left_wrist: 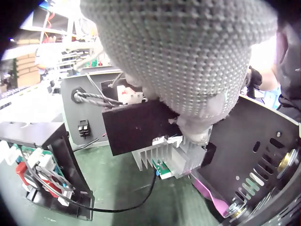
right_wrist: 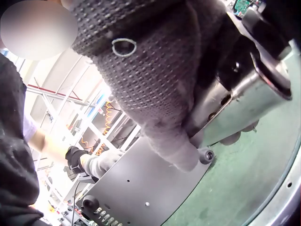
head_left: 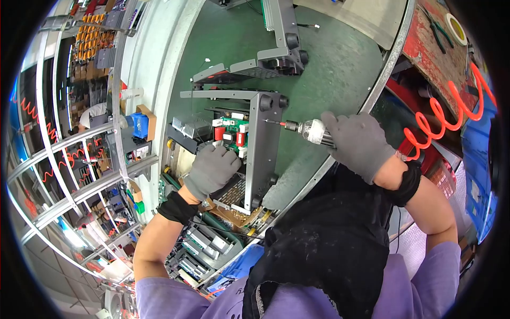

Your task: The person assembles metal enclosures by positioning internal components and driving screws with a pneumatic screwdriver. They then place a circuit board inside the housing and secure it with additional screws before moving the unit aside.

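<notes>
My gloved left hand (head_left: 213,169) grips the near edge of a circuit board assembly (head_left: 229,133) inside a grey metal housing (head_left: 258,149). The left wrist view has this hand (left_wrist: 183,61) with its fingertips on a black plate (left_wrist: 138,128) and a finned heat sink (left_wrist: 155,154). My gloved right hand (head_left: 358,142) holds a power driver (head_left: 315,131) level, its bit pointing at the housing's outer side panel, near a small hole. The right wrist view shows the right hand (right_wrist: 146,75) above the grey panel (right_wrist: 146,183); the bit is hidden there.
More grey housings (head_left: 249,66) stand on the green bench (head_left: 340,69) farther up. A coiled red hose (head_left: 433,125) hangs at the right, beside a red worktop (head_left: 435,50) with pliers (head_left: 436,33) and a tape roll (head_left: 456,29). A metal rack (head_left: 79,141) is at the left.
</notes>
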Demonstrator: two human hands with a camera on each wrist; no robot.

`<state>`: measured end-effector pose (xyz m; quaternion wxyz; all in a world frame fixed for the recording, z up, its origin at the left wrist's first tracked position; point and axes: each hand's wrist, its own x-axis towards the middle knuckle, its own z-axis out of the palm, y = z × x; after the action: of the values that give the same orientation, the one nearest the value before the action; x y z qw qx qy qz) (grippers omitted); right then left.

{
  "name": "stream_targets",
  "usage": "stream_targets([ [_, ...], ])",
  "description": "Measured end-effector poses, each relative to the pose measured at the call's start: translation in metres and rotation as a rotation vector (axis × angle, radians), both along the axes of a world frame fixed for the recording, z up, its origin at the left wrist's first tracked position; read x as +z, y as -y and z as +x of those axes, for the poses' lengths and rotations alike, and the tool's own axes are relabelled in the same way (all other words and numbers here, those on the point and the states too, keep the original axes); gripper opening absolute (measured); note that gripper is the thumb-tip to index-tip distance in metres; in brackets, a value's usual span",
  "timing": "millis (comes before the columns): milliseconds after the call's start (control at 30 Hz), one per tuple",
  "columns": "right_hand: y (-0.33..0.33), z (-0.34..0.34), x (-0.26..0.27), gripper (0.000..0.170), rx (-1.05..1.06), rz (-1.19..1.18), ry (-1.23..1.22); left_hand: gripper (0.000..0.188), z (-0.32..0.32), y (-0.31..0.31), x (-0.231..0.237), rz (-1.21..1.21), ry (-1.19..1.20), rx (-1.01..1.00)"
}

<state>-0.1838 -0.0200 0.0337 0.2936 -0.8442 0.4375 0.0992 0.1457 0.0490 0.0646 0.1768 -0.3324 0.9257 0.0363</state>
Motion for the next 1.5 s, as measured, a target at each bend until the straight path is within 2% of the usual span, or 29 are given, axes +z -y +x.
stream_targets([
  [133,-0.006,-0.001,-0.010,0.028,0.007,-0.149,0.064,0.017,-0.003,-0.001,0.003,-0.005,-0.002,0.025],
  [200,-0.005,0.000,-0.012,0.044,0.012,-0.166,0.077,0.017,-0.003,-0.002,0.005,-0.011,-0.016,0.032],
  [300,-0.004,0.002,-0.008,0.041,0.002,-0.168,0.034,0.019,-0.007,-0.002,0.014,0.003,0.022,0.069],
  [367,-0.003,0.003,-0.008,0.041,0.014,-0.184,0.025,0.020,-0.020,0.006,0.036,0.131,-0.046,0.260],
  [400,-0.002,0.004,-0.009,0.041,0.017,-0.196,0.017,0.020,-0.022,0.006,0.045,0.125,-0.048,0.267],
  [467,-0.003,-0.002,-0.015,0.044,0.023,-0.244,0.071,0.024,-0.022,0.004,0.057,0.350,-0.545,0.806],
  [500,-0.003,-0.001,-0.015,0.047,0.023,-0.286,0.126,0.028,-0.016,-0.001,0.052,0.397,-0.691,0.949],
  [533,-0.001,0.000,-0.004,0.047,0.039,-0.294,0.132,0.032,-0.017,-0.003,0.049,0.637,-1.041,1.319],
  [600,0.002,-0.001,0.028,0.046,-0.115,0.017,0.143,0.035,-0.024,-0.001,0.060,0.738,-1.301,1.602],
  [633,-0.003,-0.002,0.025,0.057,-0.147,0.041,0.101,0.038,-0.019,-0.007,0.054,0.804,-1.450,1.609],
  [667,-0.010,0.001,0.028,0.057,-0.128,0.032,0.101,0.039,-0.022,-0.010,0.055,0.834,-1.545,1.638],
  [733,-0.021,0.003,0.039,0.056,-0.088,0.007,0.345,0.041,-0.023,-0.018,0.048,0.909,-1.700,1.628],
  [933,-0.031,0.045,0.068,0.058,0.033,0.006,0.452,0.043,-0.020,-0.040,0.039,0.834,-1.833,1.541],
  [1000,-0.032,0.054,0.074,0.057,0.062,0.013,0.429,0.040,-0.018,-0.045,0.042,0.723,-1.842,1.582],
  [1067,-0.032,0.063,0.078,0.056,0.084,0.001,0.427,0.026,-0.008,-0.055,0.043,0.859,-1.896,1.669],
  [1100,-0.033,0.067,0.079,0.054,0.088,-0.007,0.428,0.023,-0.006,-0.060,0.042,0.831,-1.899,1.664],
  [1333,-0.035,0.083,0.082,0.050,0.150,-0.032,0.376,0.028,-0.002,-0.071,0.041,0.841,-1.995,1.699],
  [1433,-0.034,0.086,0.084,0.051,0.178,-0.025,0.318,0.035,0.003,-0.071,0.039,0.874,-1.946,1.664],
  [1500,-0.033,0.088,0.086,0.052,0.203,-0.041,0.254,0.034,0.004,-0.069,0.043,0.887,-1.877,1.727],
])
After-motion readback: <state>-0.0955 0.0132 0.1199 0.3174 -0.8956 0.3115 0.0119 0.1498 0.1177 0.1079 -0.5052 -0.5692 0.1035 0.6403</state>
